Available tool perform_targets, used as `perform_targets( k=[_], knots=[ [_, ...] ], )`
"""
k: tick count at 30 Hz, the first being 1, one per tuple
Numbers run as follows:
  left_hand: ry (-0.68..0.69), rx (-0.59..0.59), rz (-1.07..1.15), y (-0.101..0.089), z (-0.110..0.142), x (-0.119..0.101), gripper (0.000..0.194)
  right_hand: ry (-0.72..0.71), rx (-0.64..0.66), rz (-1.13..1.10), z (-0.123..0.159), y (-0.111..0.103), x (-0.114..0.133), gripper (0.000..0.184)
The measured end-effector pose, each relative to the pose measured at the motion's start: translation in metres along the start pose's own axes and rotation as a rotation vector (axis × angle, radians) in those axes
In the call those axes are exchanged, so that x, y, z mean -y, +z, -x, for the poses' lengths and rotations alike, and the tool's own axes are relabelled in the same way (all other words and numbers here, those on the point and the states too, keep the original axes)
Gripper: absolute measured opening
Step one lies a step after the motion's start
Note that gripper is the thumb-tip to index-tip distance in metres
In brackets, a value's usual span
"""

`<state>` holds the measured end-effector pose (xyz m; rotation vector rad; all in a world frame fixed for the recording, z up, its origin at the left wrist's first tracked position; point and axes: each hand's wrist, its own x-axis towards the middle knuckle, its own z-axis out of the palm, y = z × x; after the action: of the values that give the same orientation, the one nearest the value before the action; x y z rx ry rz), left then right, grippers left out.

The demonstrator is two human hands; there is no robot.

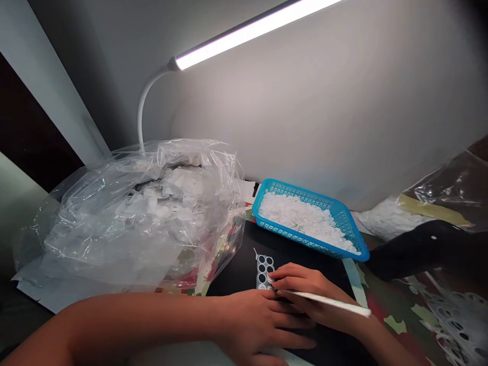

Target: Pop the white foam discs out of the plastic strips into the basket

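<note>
A small whitish sheet with rows of round holes (262, 268) lies on a black mat (236, 274) in front of me. My left hand (263, 323) rests palm down at the sheet's near end, fingers stretched out to the right. From the right comes my right hand (310, 287), its fingers closed around a thin white stick-shaped tool (335, 302) whose tip is hidden. The right fingertips touch the sheet's right edge, at a small white disc (270, 278). Both hands cover the lower part of the sheet.
Behind the mat stands a blue basket (310, 243) of small white discs. A large clear plastic bag (148, 213) of white pieces fills the left. At right are a black object (415, 249) and punched-out white sheets (457, 320). A lit lamp (259, 30) hangs above.
</note>
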<state>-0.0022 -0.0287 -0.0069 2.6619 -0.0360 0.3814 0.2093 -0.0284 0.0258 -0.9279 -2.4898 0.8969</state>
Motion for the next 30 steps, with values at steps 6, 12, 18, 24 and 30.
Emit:
perform_targets(
  k=[6, 12, 18, 24, 30],
  knots=[
    [0.002, 0.018, -0.008, 0.0, 0.0, -0.002, 0.053, 0.009, -0.011, -0.004, 0.0, 0.003, -0.002, 0.032],
    [0.003, 0.014, -0.003, -0.002, 0.0, 0.0, 0.052, -0.03, -0.044, -0.012, 0.001, 0.004, -0.002, 0.037],
    [-0.002, 0.01, 0.002, -0.001, 0.0, 0.0, 0.053, 0.033, -0.049, -0.006, -0.003, 0.006, -0.001, 0.035],
    [-0.013, 0.002, 0.014, 0.002, 0.001, 0.0, 0.055, 0.074, -0.012, 0.026, -0.001, 0.007, 0.002, 0.034],
    [-0.001, 0.004, 0.005, 0.003, 0.0, 0.001, 0.054, 0.015, -0.065, 0.18, -0.001, 0.016, -0.001, 0.029]
  ],
)
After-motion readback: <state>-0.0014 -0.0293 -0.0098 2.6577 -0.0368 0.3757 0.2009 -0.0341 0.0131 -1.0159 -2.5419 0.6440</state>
